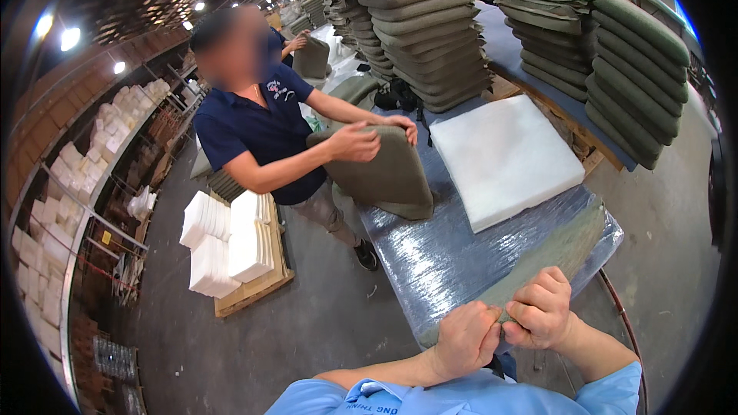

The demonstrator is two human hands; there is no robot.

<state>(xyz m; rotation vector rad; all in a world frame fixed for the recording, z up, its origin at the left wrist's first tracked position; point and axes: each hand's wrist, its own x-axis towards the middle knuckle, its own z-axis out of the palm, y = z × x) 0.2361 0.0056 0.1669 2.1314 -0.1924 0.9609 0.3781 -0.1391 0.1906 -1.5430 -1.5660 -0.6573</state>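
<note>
An olive-grey piece of fabric, which looks like a cushion cover (555,247), lies flat along the near edge of a table (411,261) wrapped in clear plastic film. My left hand (466,338) and my right hand (541,309) are closed on its near edge, side by side with the knuckles almost touching. The fingertips pinch the cloth, and part of the grip is hidden by the fingers. Just beyond the fabric sits a thick white foam pad (507,160), square and flat on the table.
Across the table's left side a co-worker in a dark blue shirt (250,134) holds an olive-grey cushion (377,173) upright. Tall cushion stacks (423,31) stand behind, with more at the right (638,77). White foam pads (231,238) rest on a wooden pallet (261,288).
</note>
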